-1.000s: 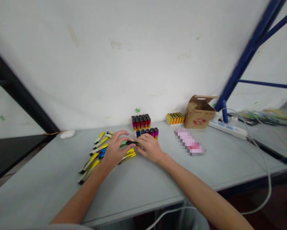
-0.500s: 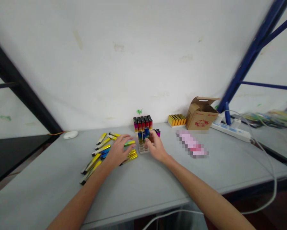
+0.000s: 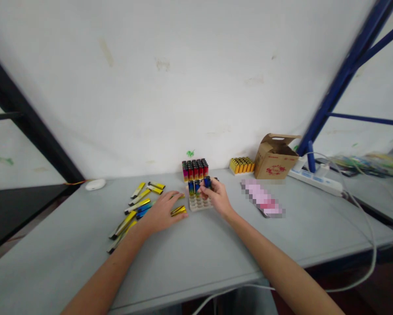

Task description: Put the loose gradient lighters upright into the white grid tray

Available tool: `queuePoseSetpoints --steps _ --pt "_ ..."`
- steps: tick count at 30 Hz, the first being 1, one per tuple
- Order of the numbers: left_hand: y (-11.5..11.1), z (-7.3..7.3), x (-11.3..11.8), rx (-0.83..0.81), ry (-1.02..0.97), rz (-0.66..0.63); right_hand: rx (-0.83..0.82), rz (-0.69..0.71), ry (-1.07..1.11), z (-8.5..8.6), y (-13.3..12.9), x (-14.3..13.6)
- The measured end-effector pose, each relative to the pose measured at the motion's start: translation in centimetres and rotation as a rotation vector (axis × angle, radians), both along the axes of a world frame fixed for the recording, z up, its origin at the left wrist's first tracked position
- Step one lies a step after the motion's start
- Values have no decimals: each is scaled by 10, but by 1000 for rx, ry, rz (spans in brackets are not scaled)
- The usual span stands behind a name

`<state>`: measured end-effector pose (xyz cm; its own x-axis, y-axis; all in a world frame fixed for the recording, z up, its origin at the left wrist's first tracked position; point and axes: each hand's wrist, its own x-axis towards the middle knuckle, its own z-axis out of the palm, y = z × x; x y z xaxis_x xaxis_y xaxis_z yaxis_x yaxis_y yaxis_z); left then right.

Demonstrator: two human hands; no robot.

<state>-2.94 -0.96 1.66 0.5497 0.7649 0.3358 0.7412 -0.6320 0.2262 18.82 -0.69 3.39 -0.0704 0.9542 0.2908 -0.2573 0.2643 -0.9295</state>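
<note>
My right hand (image 3: pixel 219 199) is closed round a dark-topped blue lighter (image 3: pixel 207 180), over the right part of a white tray (image 3: pixel 199 205) with round holes. Several blue-green lighters (image 3: pixel 191 188) stand upright in its back rows; front holes show bare. To the left, my left hand (image 3: pixel 162 212) reaches low over the table, fingers apart, beside gold-yellow lighters (image 3: pixel 178 211); its fingers partly hide them, and I cannot tell if they touch. Yellow-and-silver lighters (image 3: pixel 122 225) with black ends lie scattered around, with blue ones (image 3: pixel 144 210) near my left wrist.
Upright red-purple lighters (image 3: pixel 195 169) fill a block by the wall. Farther right are a tray of orange cylinders (image 3: pixel 242 165), an open cardboard box (image 3: pixel 275 162), a blurred pink object (image 3: pixel 262 199) and a white power strip (image 3: pixel 316 180). A white oval object (image 3: pixel 96 184) lies far left.
My right hand has moved slightly right with the blue lighter, uncovering more of the standing ones. My left hand has lowered and its fingers now reach over the gold-yellow lighters.
</note>
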Motion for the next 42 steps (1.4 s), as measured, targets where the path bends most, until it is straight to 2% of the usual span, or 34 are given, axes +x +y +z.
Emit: queuePoseSetpoints --steps 4,8,13,18,22,27,36,42 --pt "0 -1 -1 -49 13 -27 -107 71 48 3 3 3" --pt "3 -2 -2 -35 -3 -29 -116 59 201 8 4 5" --pt "6 3 -4 -53 9 -78 -222 199 390 16 2 9" --pt "6 2 -3 -48 -28 -69 -365 281 390 16 2 11" --pt "6 1 -2 -59 -34 -55 -445 279 388 16 2 10" --pt "5 3 0 -74 -56 -49 -463 263 366 14 1 6" --pt "7 0 -2 -77 -80 -45 -456 326 332 7 2 4" --pt "7 1 -1 -80 -75 -42 -409 347 290 11 -4 3"
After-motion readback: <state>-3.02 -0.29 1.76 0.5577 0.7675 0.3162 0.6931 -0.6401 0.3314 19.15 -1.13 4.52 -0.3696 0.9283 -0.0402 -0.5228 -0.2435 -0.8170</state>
